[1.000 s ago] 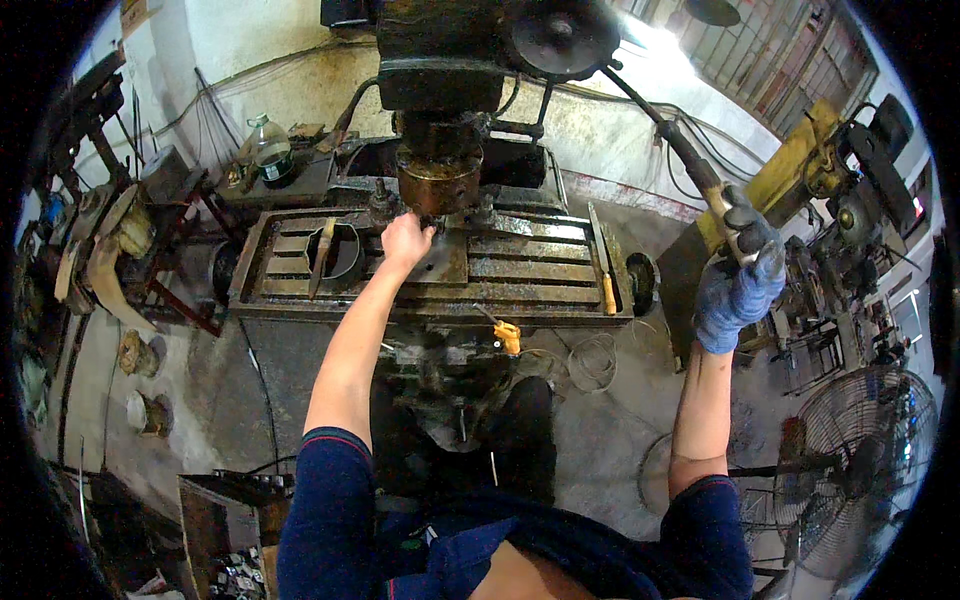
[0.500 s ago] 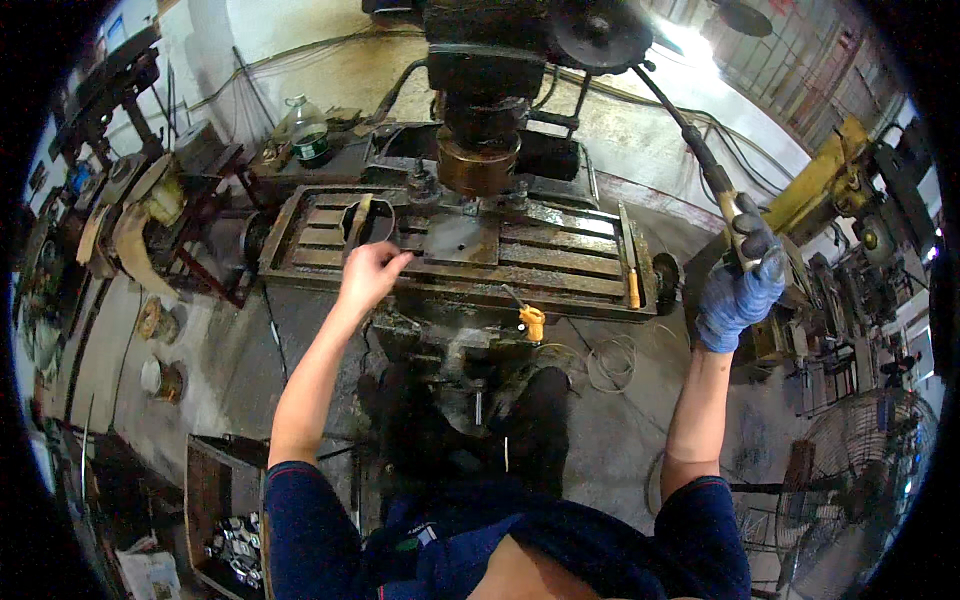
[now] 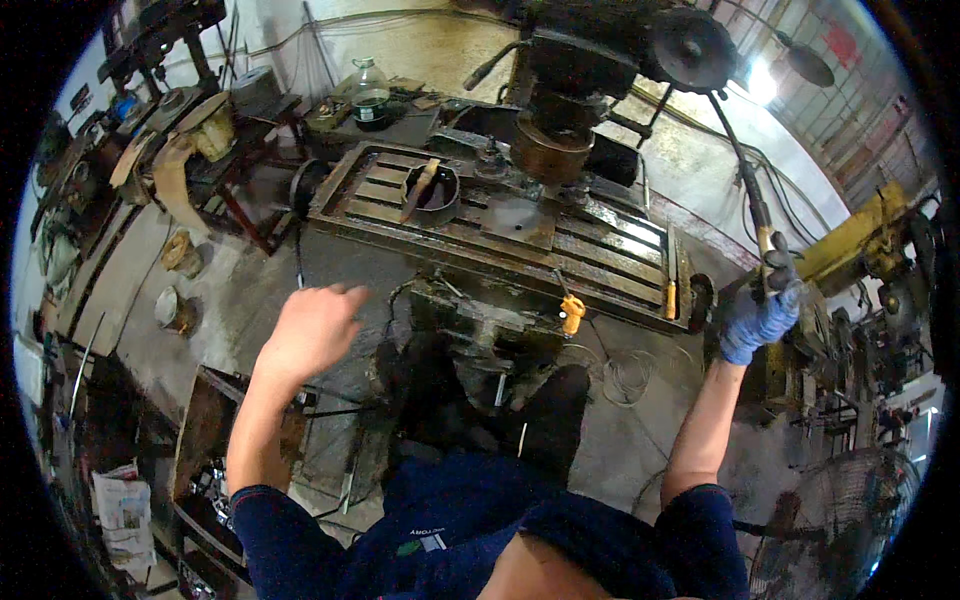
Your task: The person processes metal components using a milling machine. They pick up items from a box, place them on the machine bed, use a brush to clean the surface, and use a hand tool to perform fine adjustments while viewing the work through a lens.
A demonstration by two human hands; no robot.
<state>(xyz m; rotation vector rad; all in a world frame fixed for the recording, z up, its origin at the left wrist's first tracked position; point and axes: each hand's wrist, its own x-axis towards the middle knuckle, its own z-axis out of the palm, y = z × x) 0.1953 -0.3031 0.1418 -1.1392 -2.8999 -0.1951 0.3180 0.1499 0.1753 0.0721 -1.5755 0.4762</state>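
Note:
My right hand (image 3: 764,308), in a blue-grey glove, is closed round the end of a long machine lever (image 3: 755,195) that slopes down from the dark machine head (image 3: 580,60). Bare and in mid-air in front of the slotted table (image 3: 590,268), my left hand (image 3: 318,325) has its fingers loosely bent and pointing right, with nothing visible in them. A dark pot (image 3: 436,205) with a brush (image 3: 424,182) in it stands on the table's left part. Below the round spindle (image 3: 550,148) lies a flat metal plate (image 3: 518,218) with a small hole.
A yellow-handled tool (image 3: 571,313) hangs at the table's front edge, and a file (image 3: 672,285) lies at its right end. Low on the left is an open box (image 3: 205,430) holding several shiny metal parts (image 3: 212,490). A fan (image 3: 850,510) stands low right.
My left hand has drawn back from beside the pot, toward me and to the left. The view has shifted leftward; my right hand stays on the lever.

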